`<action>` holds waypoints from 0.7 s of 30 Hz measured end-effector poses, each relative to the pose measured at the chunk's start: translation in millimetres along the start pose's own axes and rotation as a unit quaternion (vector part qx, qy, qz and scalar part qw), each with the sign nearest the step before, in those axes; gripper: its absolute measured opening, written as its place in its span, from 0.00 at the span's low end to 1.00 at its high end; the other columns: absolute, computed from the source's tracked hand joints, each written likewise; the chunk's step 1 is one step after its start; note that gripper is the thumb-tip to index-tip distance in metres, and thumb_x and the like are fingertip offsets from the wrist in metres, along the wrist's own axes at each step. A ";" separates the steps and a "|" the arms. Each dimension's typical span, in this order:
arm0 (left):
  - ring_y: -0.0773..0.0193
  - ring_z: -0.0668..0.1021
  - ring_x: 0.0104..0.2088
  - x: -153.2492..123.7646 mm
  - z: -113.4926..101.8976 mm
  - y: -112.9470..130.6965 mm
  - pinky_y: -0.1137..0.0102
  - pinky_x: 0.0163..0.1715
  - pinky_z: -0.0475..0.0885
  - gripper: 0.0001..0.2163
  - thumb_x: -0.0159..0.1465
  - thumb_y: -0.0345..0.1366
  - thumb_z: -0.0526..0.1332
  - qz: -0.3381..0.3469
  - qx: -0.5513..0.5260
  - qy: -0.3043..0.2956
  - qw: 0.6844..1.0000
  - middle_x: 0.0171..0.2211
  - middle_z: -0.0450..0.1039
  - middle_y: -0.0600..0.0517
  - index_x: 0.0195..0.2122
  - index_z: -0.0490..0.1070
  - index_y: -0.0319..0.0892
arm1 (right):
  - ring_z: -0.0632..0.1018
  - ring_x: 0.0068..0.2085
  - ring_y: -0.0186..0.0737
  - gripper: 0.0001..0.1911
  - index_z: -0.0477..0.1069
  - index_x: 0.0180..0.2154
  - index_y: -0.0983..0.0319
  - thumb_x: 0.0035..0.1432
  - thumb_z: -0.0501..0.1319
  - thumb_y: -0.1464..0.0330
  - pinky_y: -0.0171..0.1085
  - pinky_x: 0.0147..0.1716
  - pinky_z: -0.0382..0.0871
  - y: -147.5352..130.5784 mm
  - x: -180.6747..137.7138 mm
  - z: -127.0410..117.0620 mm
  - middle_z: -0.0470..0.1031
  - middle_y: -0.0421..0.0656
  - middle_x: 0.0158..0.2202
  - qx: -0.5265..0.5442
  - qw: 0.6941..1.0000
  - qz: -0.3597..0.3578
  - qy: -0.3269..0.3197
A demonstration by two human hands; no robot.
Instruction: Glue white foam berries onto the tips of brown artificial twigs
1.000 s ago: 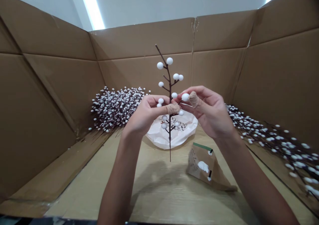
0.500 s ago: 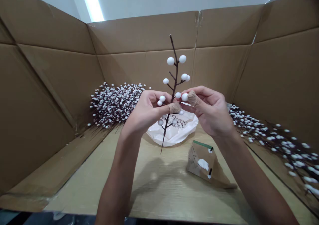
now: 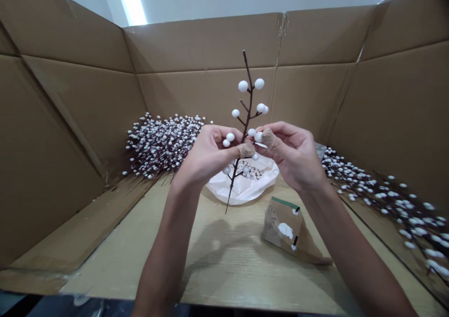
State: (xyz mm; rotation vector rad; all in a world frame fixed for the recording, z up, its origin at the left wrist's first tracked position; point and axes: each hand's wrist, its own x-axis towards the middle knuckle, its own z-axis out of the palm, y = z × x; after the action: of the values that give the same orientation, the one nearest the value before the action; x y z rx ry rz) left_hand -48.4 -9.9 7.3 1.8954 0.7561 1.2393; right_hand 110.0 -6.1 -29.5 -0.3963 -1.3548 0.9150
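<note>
A dark brown artificial berry stem (image 3: 249, 113) with white balls on its short twigs stands nearly upright in front of me. My left hand (image 3: 213, 155) pinches its lower part between a tape-wrapped thumb and fingers. At the stem's right side, my right hand (image 3: 293, 153) closes its taped thumb and fingertips on a white berry (image 3: 258, 137) at a twig end. Whether that berry is fixed on the twig is hidden by the fingers. Behind the stem's lower end lies a white plastic bag (image 3: 242, 191) holding many loose white berries (image 3: 254, 172).
A dense bundle of white-berry stems (image 3: 161, 144) lies at the left, and more berry stems (image 3: 372, 190) lie along the right. A cardboard piece (image 3: 284, 223) with a green edge and white smear sits on the table (image 3: 217, 270). Cardboard walls (image 3: 210, 46) enclose the sides and back.
Both hands keep their grip. The stem's upper part has shifted slightly right, and the right fingers with the berry have moved a little left towards it.
</note>
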 end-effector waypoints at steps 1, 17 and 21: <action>0.73 0.64 0.18 -0.2 -0.2 0.0 0.73 0.17 0.54 0.10 0.48 0.34 0.70 0.002 -0.002 -0.001 1.000 0.17 0.64 0.55 0.19 0.70 0.38 | 0.79 0.36 0.36 0.07 0.75 0.31 0.60 0.51 0.68 0.64 0.40 0.41 0.76 -0.5 -0.1 -0.1 0.78 0.40 0.32 -0.004 1.000 0.000 -0.001; 0.72 0.64 0.19 -0.4 -1.3 -1.8 0.73 0.18 0.53 0.10 0.49 0.36 0.70 0.009 -0.003 0.002 1.000 0.17 0.63 0.55 0.20 0.72 0.38 | 0.78 0.37 0.37 0.09 0.75 0.32 0.60 0.50 0.68 0.63 0.40 0.39 0.75 1.8 1.3 -0.8 0.78 0.41 0.34 -0.030 0.999 -0.007 -0.013; 0.72 0.62 0.18 -0.8 0.3 -0.6 0.73 0.17 0.52 0.11 0.49 0.36 0.70 -0.001 -0.002 0.002 1.000 0.16 0.62 0.55 0.18 0.71 0.38 | 0.79 0.36 0.37 0.09 0.75 0.32 0.60 0.50 0.69 0.63 0.40 0.39 0.76 2.3 1.3 -0.3 0.78 0.41 0.34 -0.043 0.999 -0.007 -0.010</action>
State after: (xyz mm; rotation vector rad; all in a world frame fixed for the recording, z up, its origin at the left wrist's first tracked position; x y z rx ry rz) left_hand -48.4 -10.2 6.3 1.8886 0.7569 1.2418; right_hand 109.5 -3.6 -30.4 -0.4426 -1.4171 0.8533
